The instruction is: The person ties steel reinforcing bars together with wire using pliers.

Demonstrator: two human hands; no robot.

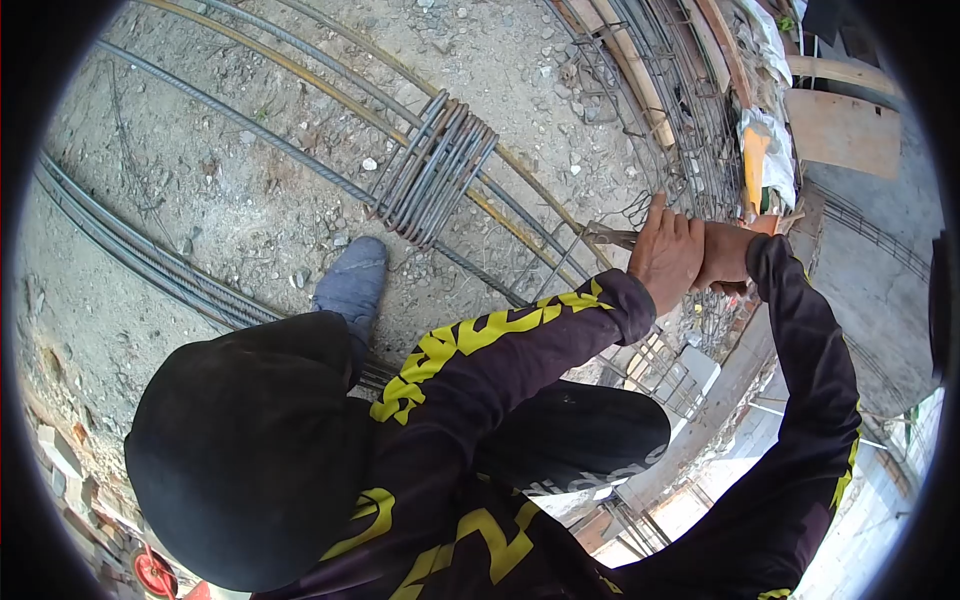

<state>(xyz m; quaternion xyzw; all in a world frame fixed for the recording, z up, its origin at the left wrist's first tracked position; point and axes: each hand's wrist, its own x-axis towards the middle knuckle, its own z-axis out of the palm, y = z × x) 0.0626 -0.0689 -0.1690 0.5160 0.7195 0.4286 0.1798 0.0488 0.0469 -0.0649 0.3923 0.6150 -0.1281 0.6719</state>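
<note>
My left hand point(665, 250) is closed round a metal tool point(612, 236), which looks like pincers. The tool's tip points left, at a crossing of steel bars and a thin stirrup point(565, 262). Pressed against the left hand is my right hand point(727, 255), its fingers curled; what it grips is hidden. Left of the hands, a bundle of bent stirrups point(435, 170) lies across several long parallel rebars point(300, 150).
A blue-grey shoe point(352, 280) stands on the gravelly ground beside the rebars. More long bars point(140, 235) run at the left. Wooden planks point(635, 75) and steel bars lie at the top right, near a plywood sheet point(845, 130). Two dark-clothed knees are below.
</note>
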